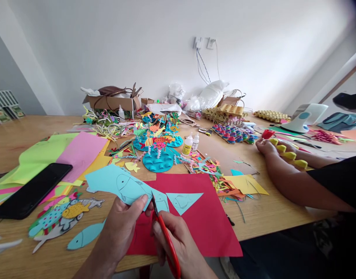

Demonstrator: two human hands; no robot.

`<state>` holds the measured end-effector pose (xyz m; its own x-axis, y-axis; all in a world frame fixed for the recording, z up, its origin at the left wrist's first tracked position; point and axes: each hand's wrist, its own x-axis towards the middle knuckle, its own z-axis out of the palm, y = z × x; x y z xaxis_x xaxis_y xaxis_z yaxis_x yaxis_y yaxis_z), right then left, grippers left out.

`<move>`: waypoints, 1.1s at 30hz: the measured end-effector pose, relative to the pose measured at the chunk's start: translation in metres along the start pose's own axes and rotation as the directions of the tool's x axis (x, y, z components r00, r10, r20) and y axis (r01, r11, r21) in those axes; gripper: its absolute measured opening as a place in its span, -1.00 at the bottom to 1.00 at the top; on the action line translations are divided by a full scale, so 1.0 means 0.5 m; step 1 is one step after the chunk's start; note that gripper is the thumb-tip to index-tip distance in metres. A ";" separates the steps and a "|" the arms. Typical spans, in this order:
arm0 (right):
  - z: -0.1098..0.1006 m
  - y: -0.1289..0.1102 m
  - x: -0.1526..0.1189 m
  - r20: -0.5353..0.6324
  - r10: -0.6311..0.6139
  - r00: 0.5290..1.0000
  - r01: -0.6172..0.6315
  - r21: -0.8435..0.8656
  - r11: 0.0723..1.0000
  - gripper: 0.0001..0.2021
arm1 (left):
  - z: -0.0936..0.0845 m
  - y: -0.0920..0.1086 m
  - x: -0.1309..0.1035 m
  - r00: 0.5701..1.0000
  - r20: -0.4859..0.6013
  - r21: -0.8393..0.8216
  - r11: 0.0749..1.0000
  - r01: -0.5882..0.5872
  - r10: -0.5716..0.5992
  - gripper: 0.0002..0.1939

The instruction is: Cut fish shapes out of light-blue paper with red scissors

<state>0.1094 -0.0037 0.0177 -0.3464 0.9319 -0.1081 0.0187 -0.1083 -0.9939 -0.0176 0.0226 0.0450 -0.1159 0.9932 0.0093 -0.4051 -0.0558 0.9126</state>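
My left hand [122, 224] pinches a light blue paper [108, 179] with fish outlines drawn on it. In my right hand [178, 236] are red-handled scissors [170, 246], their blades at the paper's lower edge between two drawn fish. Beneath my hands lies a red sheet [201, 224], with a blue paper triangle [184, 201] bearing another drawn fish on it. A cut-out blue fish [85, 236] rests on the wood left of my left hand, below a pile of decorated paper fish [51, 219].
A black phone [32, 190] lies on coloured sheets [38, 155] at the left. Glue bottles [187, 145], a blue base with paper fish [157, 161] and paper scraps [218, 174] stand ahead. At right, another person's arms [282, 174] hold a yellow egg-carton strip [288, 155].
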 end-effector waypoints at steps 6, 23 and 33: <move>-0.002 0.003 -0.004 -0.011 -0.028 1.000 0.027 -0.035 0.999 -0.54 | 0.000 0.001 0.000 1.000 0.012 0.013 1.000 0.019 -0.019 -0.86; -0.009 0.007 -0.011 0.016 -0.039 0.999 0.040 -0.047 0.998 -0.59 | -0.014 0.012 0.003 0.984 0.120 0.072 0.990 0.120 -0.129 -0.87; -0.012 0.003 -0.019 -0.010 -0.013 1.000 0.012 -0.082 0.997 -0.56 | -0.020 0.016 0.004 0.965 0.198 0.082 0.984 0.157 -0.170 -0.88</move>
<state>0.1183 -0.0105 0.0172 -0.3367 0.9367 -0.0957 0.0912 -0.0687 -0.9935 -0.0303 0.0231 0.0484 0.1368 0.9884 -0.0655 -0.3426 0.1092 0.9331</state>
